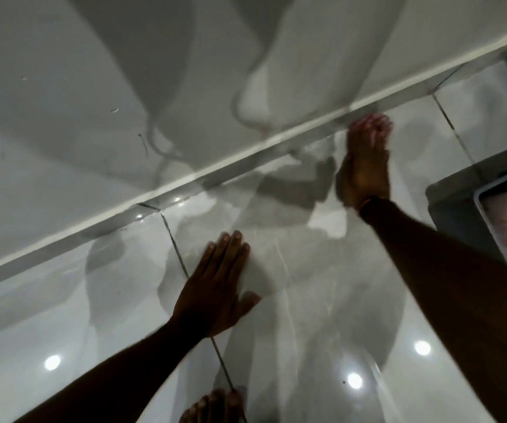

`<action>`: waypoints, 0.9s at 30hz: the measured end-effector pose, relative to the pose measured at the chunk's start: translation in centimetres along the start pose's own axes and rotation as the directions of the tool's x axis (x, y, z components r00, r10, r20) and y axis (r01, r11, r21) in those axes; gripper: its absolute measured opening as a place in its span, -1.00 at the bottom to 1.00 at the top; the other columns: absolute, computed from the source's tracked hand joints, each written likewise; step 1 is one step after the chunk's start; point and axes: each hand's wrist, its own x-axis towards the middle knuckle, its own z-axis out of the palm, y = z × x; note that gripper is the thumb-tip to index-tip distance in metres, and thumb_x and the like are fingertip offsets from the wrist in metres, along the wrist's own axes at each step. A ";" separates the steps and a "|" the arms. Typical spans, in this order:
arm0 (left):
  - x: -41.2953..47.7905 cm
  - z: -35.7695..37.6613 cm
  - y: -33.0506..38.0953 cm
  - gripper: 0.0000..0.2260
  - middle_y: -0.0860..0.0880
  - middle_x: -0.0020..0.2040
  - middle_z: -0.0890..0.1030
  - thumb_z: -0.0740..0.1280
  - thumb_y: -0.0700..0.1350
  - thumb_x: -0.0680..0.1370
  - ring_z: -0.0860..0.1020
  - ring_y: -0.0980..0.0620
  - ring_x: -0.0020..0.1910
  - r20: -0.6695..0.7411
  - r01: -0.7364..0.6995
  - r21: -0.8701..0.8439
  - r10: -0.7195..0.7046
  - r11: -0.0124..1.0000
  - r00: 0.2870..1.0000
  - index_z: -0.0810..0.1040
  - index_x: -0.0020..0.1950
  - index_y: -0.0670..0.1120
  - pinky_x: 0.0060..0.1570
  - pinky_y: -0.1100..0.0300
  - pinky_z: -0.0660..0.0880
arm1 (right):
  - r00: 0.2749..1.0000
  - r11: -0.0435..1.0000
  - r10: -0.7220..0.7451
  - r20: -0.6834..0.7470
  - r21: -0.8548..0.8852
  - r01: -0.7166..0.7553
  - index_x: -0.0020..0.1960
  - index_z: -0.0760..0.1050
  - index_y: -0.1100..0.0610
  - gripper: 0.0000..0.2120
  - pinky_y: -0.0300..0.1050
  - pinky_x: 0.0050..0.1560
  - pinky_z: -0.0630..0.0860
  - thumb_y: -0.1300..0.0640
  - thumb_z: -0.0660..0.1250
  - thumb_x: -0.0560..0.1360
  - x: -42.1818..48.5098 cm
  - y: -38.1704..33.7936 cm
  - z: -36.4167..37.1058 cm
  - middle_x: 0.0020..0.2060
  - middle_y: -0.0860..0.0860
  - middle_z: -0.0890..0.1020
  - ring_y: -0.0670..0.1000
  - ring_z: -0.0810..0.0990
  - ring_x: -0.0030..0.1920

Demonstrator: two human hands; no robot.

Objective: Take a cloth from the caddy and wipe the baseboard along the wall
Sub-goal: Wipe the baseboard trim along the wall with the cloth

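Glossy tiled floor (322, 300), mirror-smooth

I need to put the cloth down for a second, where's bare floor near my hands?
Bare tile lies between the left hand and the baseboard, and in the wide stretch between both forearms. More open floor runs left of the left hand. It is tighter on the right, where the caddy sits beside the right hand at the baseboard.

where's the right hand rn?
Head view, upper right of centre: the right hand is at the baseboard, fingertips against it, with the caddy at the right edge. It is too blurred to tell whether it holds a cloth.
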 end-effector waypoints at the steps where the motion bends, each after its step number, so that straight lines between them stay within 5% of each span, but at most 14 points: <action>1: -0.1 -0.1 0.1 -0.19 -0.24 0.72 0.04 0.21 0.31 0.65 -0.01 -0.24 0.70 -0.001 0.003 -0.013 -0.003 1.000 1.000 0.13 0.68 -0.23 0.61 -0.26 0.13 | 0.998 0.997 -0.060 0.014 0.041 0.059 0.67 0.00 0.31 -0.35 0.24 0.69 -0.06 0.28 0.04 0.59 -1.6 -1.7 0.9 0.65 0.35 0.06 0.39 0.00 0.66; 6: -0.9 0.4 0.5 -0.15 -0.15 0.73 -0.05 0.22 0.33 0.64 -0.12 -0.12 0.71 0.002 0.072 -0.074 -0.072 0.995 0.997 -0.01 0.71 -0.15 0.67 -0.10 -0.06 | 0.984 0.954 -0.145 0.102 0.278 0.111 0.68 0.13 0.17 -0.31 0.25 0.67 -0.03 0.37 0.03 0.55 -7.6 -11.2 0.9 0.69 0.19 0.08 0.28 -0.04 0.69; 10: -1.4 0.9 0.5 -0.17 -0.16 0.72 -0.02 0.24 0.31 0.65 -0.10 -0.12 0.71 -0.028 0.079 -0.084 -0.081 0.993 0.996 0.04 0.71 -0.17 0.66 0.02 -0.20 | 0.949 0.934 -0.279 0.146 0.272 0.233 0.67 0.17 0.10 -0.34 0.31 0.64 0.13 0.27 0.09 0.57 -10.1 -13.9 2.0 0.67 0.10 0.20 0.26 0.10 0.68; 15: -1.7 0.6 0.2 -0.19 -0.24 0.70 0.06 0.18 0.31 0.67 -0.04 -0.18 0.71 -0.007 0.039 -0.067 -0.040 0.997 0.999 0.01 0.69 -0.19 0.67 -0.11 -0.01 | 0.759 0.788 -0.610 0.229 0.282 0.548 0.68 0.13 0.05 -0.31 0.18 0.68 0.03 0.07 -0.07 0.53 -11.2 -15.9 3.1 0.69 0.05 0.16 0.19 0.06 0.70; 18: -2.3 0.3 -0.7 -0.19 -0.23 0.71 0.04 0.13 0.33 0.68 -0.04 -0.18 0.71 0.017 -0.010 -0.053 0.010 0.999 1.000 -0.03 0.70 -0.18 0.65 -0.16 0.07 | 0.690 0.725 -0.688 0.223 0.237 0.647 0.68 0.14 0.07 -0.34 0.17 0.68 0.07 0.12 -0.07 0.57 -11.1 -15.3 3.3 0.68 0.05 0.17 0.15 0.07 0.70; 22: -2.6 -0.4 -2.0 -0.21 -0.22 0.71 0.08 0.20 0.28 0.67 0.01 -0.17 0.71 0.010 -0.077 -0.044 0.078 0.996 0.997 0.09 0.69 -0.23 0.60 -0.21 0.19 | 0.836 0.833 -0.538 0.105 0.214 0.510 0.68 0.14 0.11 -0.39 0.18 0.67 0.08 0.27 0.08 0.63 -8.3 -9.3 2.6 0.68 0.11 0.16 0.16 0.01 0.70; 25: -2.4 -0.2 -2.0 -0.23 -0.22 0.71 0.07 0.16 0.28 0.69 0.00 -0.17 0.71 -0.008 -0.089 -0.042 0.089 0.995 0.996 0.14 0.68 -0.24 0.62 -0.18 0.14 | 0.968 0.971 -0.220 0.122 0.126 0.205 0.68 0.07 0.20 -0.36 0.30 0.68 -0.03 0.24 0.06 0.61 -3.5 -2.6 1.2 0.68 0.22 0.06 0.30 -0.02 0.69; 27: -2.5 0.0 -1.9 -0.25 -0.21 0.72 0.06 0.12 0.29 0.70 -0.02 -0.17 0.71 -0.021 -0.086 -0.059 0.085 0.995 0.996 0.13 0.68 -0.24 0.64 -0.15 0.09 | 0.987 1.000 0.003 0.159 0.025 -0.007 0.63 0.05 0.41 -0.29 0.43 0.64 -0.04 0.22 -0.01 0.50 0.7 0.7 -0.1 0.61 0.44 0.09 0.49 0.04 0.62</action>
